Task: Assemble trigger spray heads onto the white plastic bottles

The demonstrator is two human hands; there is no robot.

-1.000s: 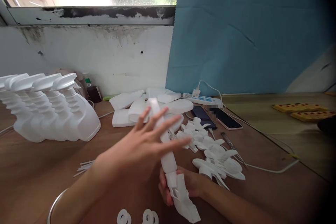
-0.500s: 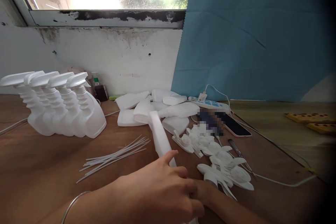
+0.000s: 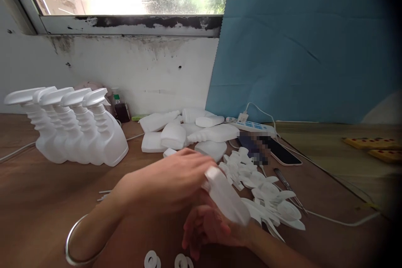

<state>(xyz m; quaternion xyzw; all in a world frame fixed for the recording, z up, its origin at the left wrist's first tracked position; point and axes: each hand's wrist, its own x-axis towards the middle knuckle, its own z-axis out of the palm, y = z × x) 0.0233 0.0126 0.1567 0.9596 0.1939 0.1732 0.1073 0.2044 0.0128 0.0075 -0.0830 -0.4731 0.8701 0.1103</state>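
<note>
Head view, looking down at a brown table (image 3: 40, 192): the left hand (image 3: 166, 180), a metal bangle (image 3: 77, 238) on its wrist, reaches across the middle with its fingers curled around one end of a white plastic bottle (image 3: 228, 197). The bottle slants down to the right and is blurred, so how firmly the fingers close on it is hard to judge — they look wrapped over its top. Just below, the right hand (image 3: 209, 228) lies under the bottle with loose, half-open fingers; whether it touches the bottle I cannot tell.

Just right of the hands lies a heap of white trigger parts (image 3: 270, 199). Behind them sits a pile of bare white bottles (image 3: 188, 132) lying on their sides. At the far left a row of finished spray bottles (image 3: 75, 130) stands upright, heads on. Two phones (image 3: 278, 148) and a power strip (image 3: 254, 126) lie near the blue sheet (image 3: 301, 46) — white washers (image 3: 152, 259) rest at the bottom edge.
</note>
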